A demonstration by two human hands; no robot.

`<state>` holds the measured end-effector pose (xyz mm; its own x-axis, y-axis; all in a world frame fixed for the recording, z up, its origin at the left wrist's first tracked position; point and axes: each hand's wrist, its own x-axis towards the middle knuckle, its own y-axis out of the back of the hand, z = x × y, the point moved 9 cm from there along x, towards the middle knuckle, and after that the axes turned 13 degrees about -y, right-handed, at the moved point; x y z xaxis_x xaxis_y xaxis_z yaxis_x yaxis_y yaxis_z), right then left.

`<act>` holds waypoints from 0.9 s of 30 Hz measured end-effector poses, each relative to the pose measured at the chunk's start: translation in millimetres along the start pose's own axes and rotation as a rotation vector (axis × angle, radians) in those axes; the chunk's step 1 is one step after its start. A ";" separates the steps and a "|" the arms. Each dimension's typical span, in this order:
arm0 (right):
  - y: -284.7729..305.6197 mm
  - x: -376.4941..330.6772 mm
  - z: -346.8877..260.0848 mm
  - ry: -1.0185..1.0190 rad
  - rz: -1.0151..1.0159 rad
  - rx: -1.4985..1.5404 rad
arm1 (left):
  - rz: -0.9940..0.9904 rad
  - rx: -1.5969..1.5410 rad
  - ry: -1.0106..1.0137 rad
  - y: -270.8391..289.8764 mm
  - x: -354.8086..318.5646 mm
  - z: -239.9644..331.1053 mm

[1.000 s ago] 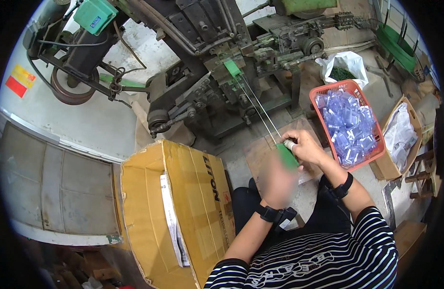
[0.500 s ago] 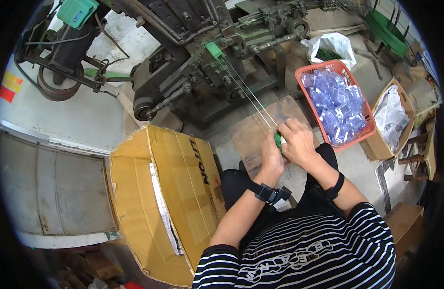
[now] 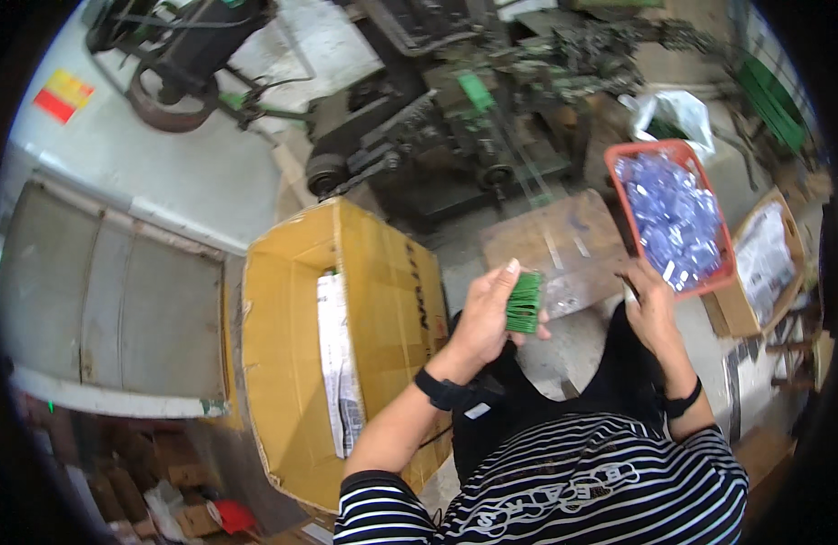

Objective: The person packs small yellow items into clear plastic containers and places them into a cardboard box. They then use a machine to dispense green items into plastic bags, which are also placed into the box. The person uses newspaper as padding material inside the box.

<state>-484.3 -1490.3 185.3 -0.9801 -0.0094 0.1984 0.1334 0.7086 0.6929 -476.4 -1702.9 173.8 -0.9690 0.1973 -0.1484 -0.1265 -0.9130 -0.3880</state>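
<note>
My left hand (image 3: 482, 322) is shut on a green bundle of thin strips (image 3: 524, 302) and holds it upright above my lap, just right of an open yellow cardboard box (image 3: 282, 363). My right hand (image 3: 653, 313) is apart from the bundle. It sits at the near edge of a red basket (image 3: 621, 211) full of small clear bluish bags (image 3: 673, 213). Its fingers curl around a small dark object that I cannot identify. A worn wooden board (image 3: 555, 250) lies on the floor between my hands.
A dark green machine (image 3: 455, 118) stands beyond the board. The yellow box holds a white paper-wrapped strip (image 3: 337, 363). Right of the basket is a smaller cardboard box (image 3: 764, 263), with a white plastic bag (image 3: 678, 113) behind. A grey metal panel (image 3: 110, 309) lies at the left.
The hands were together at the bundle, which was tied to thin lines from the machine. Now they are apart: the left holds the bundle free, the right has moved beside the basket.
</note>
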 end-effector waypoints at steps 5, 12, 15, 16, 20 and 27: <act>-50.8 -31.0 28.4 0.003 -0.258 -0.192 | 0.389 0.419 -0.335 132.6 -36.1 141.6; -91.9 -74.6 78.6 -0.038 -0.544 -0.448 | 0.807 0.647 -0.346 384.8 -85.3 154.6; -101.1 -86.1 116.1 -0.058 -0.586 -0.605 | 0.839 0.762 -0.320 440.2 -65.5 107.4; -103.5 -84.3 109.2 -0.112 -0.636 -0.627 | 0.883 0.908 -0.314 455.0 -59.2 94.0; -119.4 -82.2 80.2 -0.179 -0.754 -0.655 | 1.002 1.148 -0.232 487.1 -27.7 44.7; -142.5 -87.2 65.8 -0.174 -0.839 -0.627 | 1.037 1.191 -0.183 523.8 21.8 -16.5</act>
<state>-427.5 -1544.0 23.6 -0.7943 -0.1903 -0.5770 -0.5922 0.0305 0.8052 -560.3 -2170.9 -47.6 -0.7374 -0.6248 0.2566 0.5751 -0.3816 0.7237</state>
